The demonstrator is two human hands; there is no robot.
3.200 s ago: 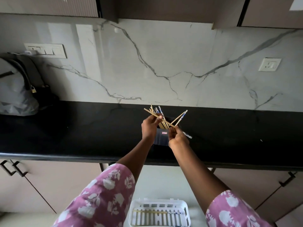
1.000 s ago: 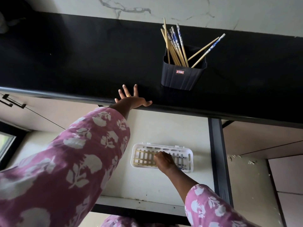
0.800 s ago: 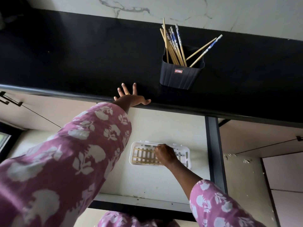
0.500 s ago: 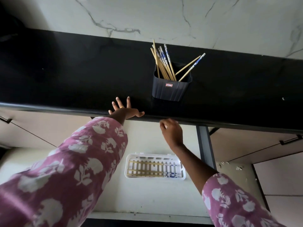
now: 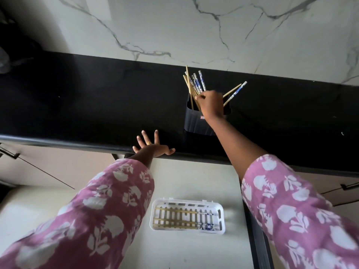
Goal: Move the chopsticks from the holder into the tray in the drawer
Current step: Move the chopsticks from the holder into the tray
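A dark holder [image 5: 196, 121] stands on the black counter and holds several wooden chopsticks [image 5: 195, 84], some with blue-and-white tops. My right hand [image 5: 210, 102] is at the holder's mouth, its fingers pinched around the chopsticks there. My left hand [image 5: 150, 145] lies flat with fingers spread on the counter's front edge, holding nothing. Below, in the open drawer [image 5: 194, 179], a white slotted tray [image 5: 187, 229] holds a few chopsticks lying lengthwise.
The black counter [image 5: 87, 105] runs across the view under a marble backsplash [image 5: 174, 30]. A dark drawer side rail [image 5: 258, 239] runs along the right of the drawer. Cabinet fronts with black handles [image 5: 8, 153] flank the drawer.
My right hand left the tray in the drawer, rose past the counter edge and reached the chopsticks in the holder. My left hand stayed on the counter edge.
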